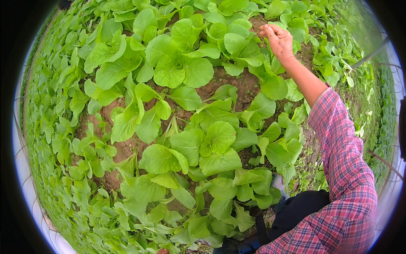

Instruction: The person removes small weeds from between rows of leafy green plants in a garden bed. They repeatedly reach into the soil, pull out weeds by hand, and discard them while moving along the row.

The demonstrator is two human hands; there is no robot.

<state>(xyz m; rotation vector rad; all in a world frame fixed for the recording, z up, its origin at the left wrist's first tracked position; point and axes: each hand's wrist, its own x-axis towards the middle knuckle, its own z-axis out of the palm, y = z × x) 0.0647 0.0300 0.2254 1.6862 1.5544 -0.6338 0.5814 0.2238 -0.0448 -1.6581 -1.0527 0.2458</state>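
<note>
My right hand (pixel 278 40) reaches out over the leafy green plants at the upper right, its thumb and fingers drawn together. Nothing shows between the fingertips. Just left of it grows a clump of broad-leaved greens (pixel 234 44), with bare soil (pixel 258 23) by the fingers. A rosette of pale green leaves (pixel 219 139) fills the middle of the view, and another rosette (pixel 173 68) stands farther off. At the bottom edge a small sliver of skin, seemingly my left hand (pixel 163 251), shows among leaves; what it does is hidden.
Dense smaller greens (pixel 57 133) cover the left side. Cracked brown soil (pixel 125 147) shows between plants. My dark trouser leg (pixel 296 211) and a shoe (pixel 279 187) are at the lower right, beside a weedy strip (pixel 306 165). A thin pole (pixel 371 54) slants in at the right.
</note>
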